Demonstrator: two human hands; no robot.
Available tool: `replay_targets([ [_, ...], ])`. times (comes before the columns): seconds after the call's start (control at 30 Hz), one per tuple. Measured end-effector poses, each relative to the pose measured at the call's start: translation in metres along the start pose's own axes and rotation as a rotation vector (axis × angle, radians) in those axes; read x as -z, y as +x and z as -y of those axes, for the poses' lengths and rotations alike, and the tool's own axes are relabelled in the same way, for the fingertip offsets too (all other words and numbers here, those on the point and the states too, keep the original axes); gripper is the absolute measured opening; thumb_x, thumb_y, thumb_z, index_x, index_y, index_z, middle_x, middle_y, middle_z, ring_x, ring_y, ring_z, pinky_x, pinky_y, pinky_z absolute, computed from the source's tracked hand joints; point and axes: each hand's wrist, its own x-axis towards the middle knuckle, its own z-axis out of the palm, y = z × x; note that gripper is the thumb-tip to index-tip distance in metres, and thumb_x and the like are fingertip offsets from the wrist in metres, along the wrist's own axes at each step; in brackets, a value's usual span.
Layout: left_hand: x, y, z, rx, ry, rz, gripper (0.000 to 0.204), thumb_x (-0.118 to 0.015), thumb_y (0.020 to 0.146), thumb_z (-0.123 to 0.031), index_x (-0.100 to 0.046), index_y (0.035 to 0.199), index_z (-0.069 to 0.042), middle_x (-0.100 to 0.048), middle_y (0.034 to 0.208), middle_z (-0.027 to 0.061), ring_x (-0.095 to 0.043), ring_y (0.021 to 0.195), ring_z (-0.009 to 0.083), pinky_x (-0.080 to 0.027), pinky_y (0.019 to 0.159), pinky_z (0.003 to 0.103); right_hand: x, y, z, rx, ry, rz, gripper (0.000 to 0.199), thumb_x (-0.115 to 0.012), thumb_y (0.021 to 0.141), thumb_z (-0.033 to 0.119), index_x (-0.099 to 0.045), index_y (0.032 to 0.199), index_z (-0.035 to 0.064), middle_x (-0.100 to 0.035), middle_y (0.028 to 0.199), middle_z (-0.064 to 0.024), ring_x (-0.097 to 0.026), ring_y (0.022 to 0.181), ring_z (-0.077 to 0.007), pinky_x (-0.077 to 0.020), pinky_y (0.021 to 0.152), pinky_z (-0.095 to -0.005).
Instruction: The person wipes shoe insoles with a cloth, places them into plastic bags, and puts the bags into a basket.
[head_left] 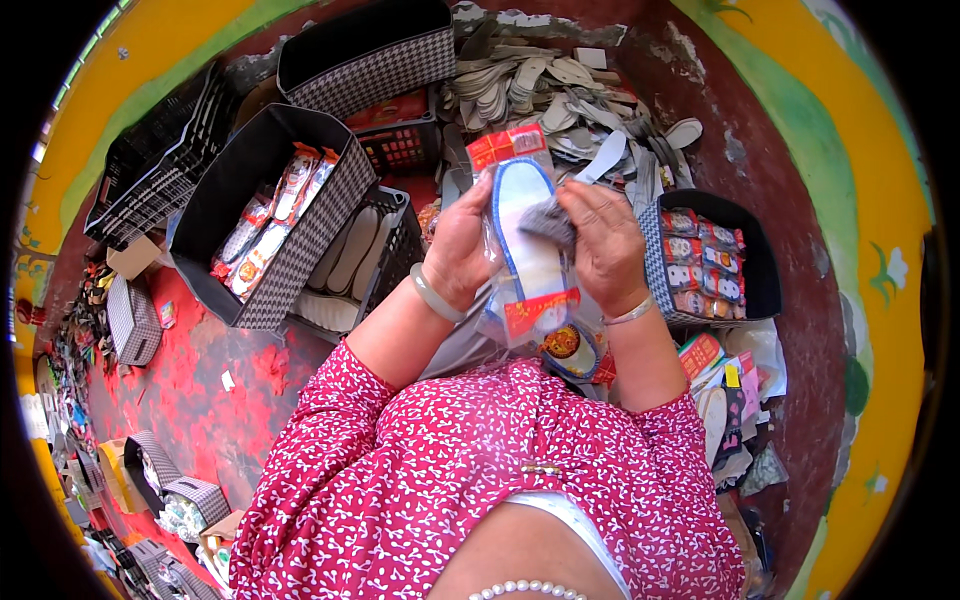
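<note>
Clamping outward-pointing insole packet by left edge in left hand; pinching grey cloth over its right side in right hand

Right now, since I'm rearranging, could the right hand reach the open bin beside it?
Probably yes: the bin stands open beside the right hand, nothing visibly between, though its grip seems taken by a grey fuzzy piece.

Likely shop or stockroom: heaped insoles, packet-filled bin (brightly painted wall).
</note>
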Motion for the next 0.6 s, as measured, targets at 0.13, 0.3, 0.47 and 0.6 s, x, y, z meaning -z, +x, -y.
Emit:
replay_targets([
  [0.13, -0.023, -0.004, 0.012, 0.020, 0.172, -0.114, 0.050, -0.024, 0.100, -0.034, -0.046, 0.124, 0.004, -0.054, 0.123, 0.0201, -0.054, 0.112, 0.0307, -0.042, 0.099, 0.044, 0.007, -0.010, -0.030, -0.311, -0.136, -0.015, 0.033, -0.057, 0.076, -0.003, -0.063, 0.107, 0.0040, -0.063, 0.105, -0.0115, -0.059, 0.099, -0.0280, -0.0475, 0.085, -0.0360],
  [0.3, -0.030, -0.003, 0.016, -0.013, 0.248, -0.110, 0.049, -0.022, 0.100, -0.030, -0.045, 0.125, 0.005, -0.052, 0.126, 0.0197, -0.052, 0.116, 0.0282, -0.039, 0.102, 0.041, 0.030, 0.020, 0.000, -0.290, -0.007, -0.247, 0.036, -0.054, 0.080, -0.003, -0.060, 0.114, 0.0052, -0.061, 0.112, -0.0108, -0.057, 0.105, -0.0267, -0.0446, 0.090, -0.0376],
  [0.47, -0.017, -0.004, 0.028, -0.050, 0.235, -0.028, 0.042, -0.028, 0.099, -0.025, -0.043, 0.129, 0.000, -0.050, 0.129, 0.0132, -0.051, 0.116, 0.0237, -0.038, 0.101, 0.038, 0.004, 0.012, 0.032, 0.000, 0.056, 0.089, 0.043, -0.056, 0.075, -0.002, -0.059, 0.117, 0.0078, -0.057, 0.120, -0.0122, -0.053, 0.112, -0.0287, -0.0398, 0.096, -0.0411],
  [0.6, -0.013, -0.008, 0.024, 0.007, 0.330, -0.008, 0.044, -0.033, 0.098, -0.029, -0.041, 0.132, -0.003, -0.049, 0.130, 0.0125, -0.051, 0.116, 0.0245, -0.039, 0.100, 0.040, 0.001, 0.015, 0.006, -0.050, 0.032, -0.032, 0.045, -0.054, 0.074, -0.003, -0.058, 0.118, 0.0062, -0.057, 0.120, -0.0127, -0.053, 0.113, -0.0294, -0.0405, 0.095, -0.0387],
])
